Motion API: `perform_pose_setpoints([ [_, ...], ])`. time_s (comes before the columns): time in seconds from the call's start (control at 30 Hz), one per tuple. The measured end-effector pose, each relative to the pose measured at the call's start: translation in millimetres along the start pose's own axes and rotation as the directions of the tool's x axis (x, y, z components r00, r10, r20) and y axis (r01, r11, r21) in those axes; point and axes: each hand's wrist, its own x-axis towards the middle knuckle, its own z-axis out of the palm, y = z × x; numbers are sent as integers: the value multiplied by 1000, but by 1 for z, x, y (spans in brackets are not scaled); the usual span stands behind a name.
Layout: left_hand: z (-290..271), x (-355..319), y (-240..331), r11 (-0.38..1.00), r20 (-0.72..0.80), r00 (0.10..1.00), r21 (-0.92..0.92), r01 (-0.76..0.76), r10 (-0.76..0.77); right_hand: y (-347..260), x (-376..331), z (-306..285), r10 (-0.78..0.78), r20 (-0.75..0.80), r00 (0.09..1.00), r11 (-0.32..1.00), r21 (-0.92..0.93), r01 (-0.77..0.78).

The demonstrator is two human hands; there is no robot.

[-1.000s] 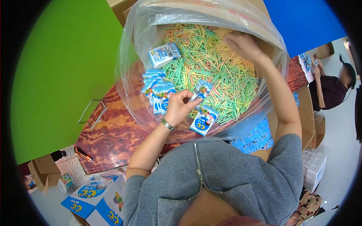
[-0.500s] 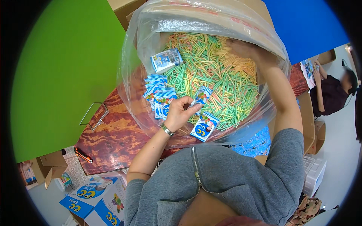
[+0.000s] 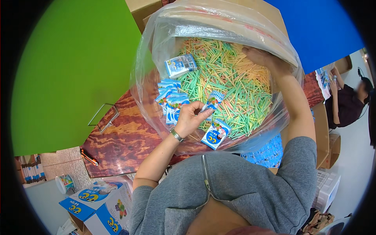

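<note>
My left hand (image 3: pixel 190 120) pinches a small blue-and-white packet (image 3: pixel 214 100) between thumb and fingers, above a pile of thin pastel sticks (image 3: pixel 219 78). At the far right of the pile my right hand (image 3: pixel 260 58) reaches down against the sticks; its fingers are partly hidden and blurred, so their grip is unclear. The sticks lie in a large clear plastic bag (image 3: pixel 145 51). Left of my left hand lies a stack of similar packets (image 3: pixel 175 105). One packet (image 3: pixel 216 134) rests near the bag's front edge, and a larger-looking packet (image 3: pixel 180 65) sits at the pile's far left.
Under the bag is a red-brown patterned table (image 3: pixel 121 137) with an orange-black cutter knife (image 3: pixel 89 157) at its left corner. A blue-and-white carton (image 3: pixel 96 203) stands lower left. Green (image 3: pixel 74 78) and blue panels (image 3: pixel 325 27) flank the bag. Another person (image 3: pixel 348 100) works at right.
The whole view has shifted, so the bag and table appear slightly farther right and lower. Both hands keep nearly the same places over the sticks, the left still pinching its packet.
</note>
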Motion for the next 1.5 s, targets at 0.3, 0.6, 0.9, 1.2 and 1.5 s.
perform_pose_setpoints([
  [0.3,-8,6,-6,964,-42,998,-264,23,-36,-80,-17,-114,-179,138,974,901,420,106],
  [0.6,-18,61,28,778,-25,999,-627,-40,30,-164,-63,-72,-664,478,575,-145,673,-726],
  [0.9,-4,48,7,910,109,988,-412,-53,107,-178,-113,-37,-605,495,624,-222,648,-729],
  [1.2,-42,5,21,997,-372,928,72,-2,29,-181,-71,-141,-456,337,824,380,911,-163],
  [1.5,-49,6,10,819,-464,722,515,-252,514,-220,-27,-224,-603,385,699,679,708,195],
])
